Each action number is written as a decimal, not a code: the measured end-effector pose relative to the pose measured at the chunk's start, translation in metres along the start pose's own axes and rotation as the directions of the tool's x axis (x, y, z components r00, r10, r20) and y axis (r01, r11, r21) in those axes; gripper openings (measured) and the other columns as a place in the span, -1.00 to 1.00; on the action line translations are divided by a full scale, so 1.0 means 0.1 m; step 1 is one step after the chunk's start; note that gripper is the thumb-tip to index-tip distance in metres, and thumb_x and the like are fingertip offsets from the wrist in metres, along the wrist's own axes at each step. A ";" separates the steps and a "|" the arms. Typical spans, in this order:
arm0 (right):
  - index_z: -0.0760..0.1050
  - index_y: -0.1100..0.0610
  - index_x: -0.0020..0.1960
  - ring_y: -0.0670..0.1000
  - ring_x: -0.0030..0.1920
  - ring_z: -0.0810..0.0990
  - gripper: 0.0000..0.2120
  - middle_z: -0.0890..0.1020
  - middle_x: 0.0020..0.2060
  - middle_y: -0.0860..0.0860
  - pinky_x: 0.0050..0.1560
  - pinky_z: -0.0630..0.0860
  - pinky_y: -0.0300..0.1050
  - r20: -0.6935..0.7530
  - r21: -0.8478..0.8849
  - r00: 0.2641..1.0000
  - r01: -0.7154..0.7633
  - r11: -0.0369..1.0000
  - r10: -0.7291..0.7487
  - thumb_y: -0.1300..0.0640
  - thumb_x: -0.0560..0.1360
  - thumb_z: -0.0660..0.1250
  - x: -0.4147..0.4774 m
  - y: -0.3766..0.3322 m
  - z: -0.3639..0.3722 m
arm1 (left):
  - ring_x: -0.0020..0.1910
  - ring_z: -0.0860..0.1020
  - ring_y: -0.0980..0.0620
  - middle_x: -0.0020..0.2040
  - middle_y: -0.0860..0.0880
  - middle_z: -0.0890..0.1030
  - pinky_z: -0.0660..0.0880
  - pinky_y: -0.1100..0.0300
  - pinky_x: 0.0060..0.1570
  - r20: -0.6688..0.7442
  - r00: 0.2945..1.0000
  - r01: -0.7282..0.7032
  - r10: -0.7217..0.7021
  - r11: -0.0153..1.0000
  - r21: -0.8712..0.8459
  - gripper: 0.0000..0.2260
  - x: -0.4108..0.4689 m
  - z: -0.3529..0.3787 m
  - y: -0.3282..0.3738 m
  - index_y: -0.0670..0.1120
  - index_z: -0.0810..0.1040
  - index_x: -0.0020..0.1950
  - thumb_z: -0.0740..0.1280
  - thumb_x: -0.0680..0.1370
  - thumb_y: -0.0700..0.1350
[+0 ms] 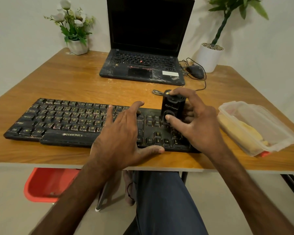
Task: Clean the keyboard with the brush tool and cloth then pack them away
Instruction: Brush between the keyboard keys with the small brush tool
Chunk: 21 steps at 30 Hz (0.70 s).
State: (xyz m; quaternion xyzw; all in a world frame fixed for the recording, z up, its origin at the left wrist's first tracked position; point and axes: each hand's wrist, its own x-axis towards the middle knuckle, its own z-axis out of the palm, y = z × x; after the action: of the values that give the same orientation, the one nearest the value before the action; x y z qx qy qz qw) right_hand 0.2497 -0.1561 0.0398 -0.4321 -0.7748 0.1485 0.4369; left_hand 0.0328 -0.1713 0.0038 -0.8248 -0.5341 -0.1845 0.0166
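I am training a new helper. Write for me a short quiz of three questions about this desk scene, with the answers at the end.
1. True or false: the right hand grips the black brush tool over the right part of the keyboard.
2. Fill in: the left hand rests on the keyboard with its fingers ____.
3. Where does the yellow cloth lie?
A) under the left hand
B) in the clear plastic container
C) draped over the black brush tool

Key: 1 true; 2 spread; 3 B.
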 end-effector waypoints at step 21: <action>0.23 -0.04 0.45 0.13 0.13 0.66 -0.40 0.64 0.17 0.09 -0.02 0.65 0.20 -0.309 0.693 0.861 -0.087 0.716 0.403 0.39 0.55 0.33 -0.14 -0.02 0.14 | 0.55 0.20 -0.06 0.55 -0.09 0.22 -0.04 -0.31 0.52 -0.002 0.997 0.078 -0.078 0.997 0.009 -0.01 0.31 0.12 0.38 -0.06 -0.10 0.56 -0.03 0.39 0.61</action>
State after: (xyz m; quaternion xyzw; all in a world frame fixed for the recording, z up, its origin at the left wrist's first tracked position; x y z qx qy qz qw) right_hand 0.2406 -0.1660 0.0255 -0.3738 -0.4866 0.3681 0.6986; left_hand 0.0811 -0.1572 0.0089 -0.8030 -0.5669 -0.1836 0.0135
